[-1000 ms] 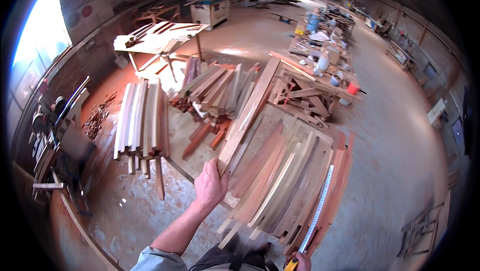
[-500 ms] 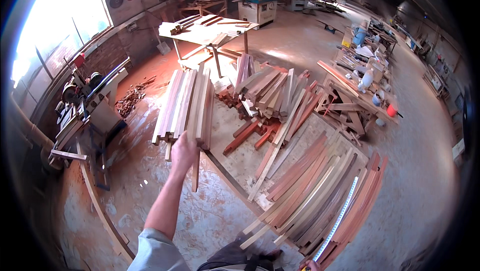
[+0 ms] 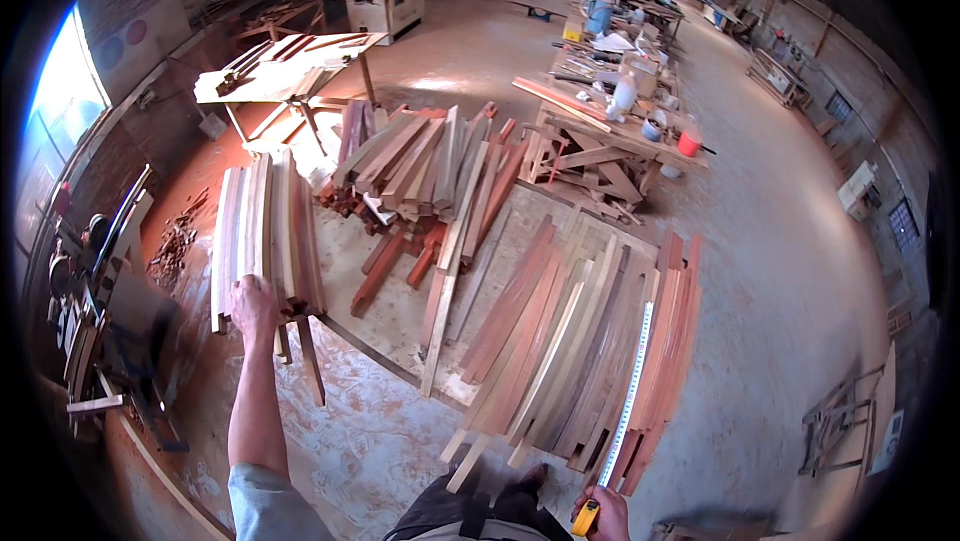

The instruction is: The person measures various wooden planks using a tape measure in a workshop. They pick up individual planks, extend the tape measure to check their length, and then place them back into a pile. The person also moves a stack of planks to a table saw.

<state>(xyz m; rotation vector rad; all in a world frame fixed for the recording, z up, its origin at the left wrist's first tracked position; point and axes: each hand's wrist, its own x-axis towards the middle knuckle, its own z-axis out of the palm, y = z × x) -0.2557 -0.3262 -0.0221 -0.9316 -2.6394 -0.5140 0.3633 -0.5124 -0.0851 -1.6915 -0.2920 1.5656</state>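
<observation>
My left hand [image 3: 254,305] is closed on the near end of a wooden strip in the stacked bundle [image 3: 262,209] at the left. Two strips in that stack jut out lower, toward me. At the lower right, my right hand [image 3: 604,515] grips a yellow tape measure [image 3: 586,518]. Its white blade [image 3: 632,388] is drawn out and lies lengthwise over a spread row of wooden strips [image 3: 560,341], pale, brown and reddish. The far end of the blade rests among the reddish strips.
A messy pile of strips [image 3: 420,161] lies beyond the row, on the same board [image 3: 375,333]. Farther back stand a lit worktable [image 3: 225,91] and a cluttered bench [image 3: 650,146] with a red cup [image 3: 689,144]. Machinery [image 3: 90,291] stands at the left.
The view has swung right, so the stacks sit farther left. My right hand and the yellow tape case now show more fully; my left hand stays at the stack's end.
</observation>
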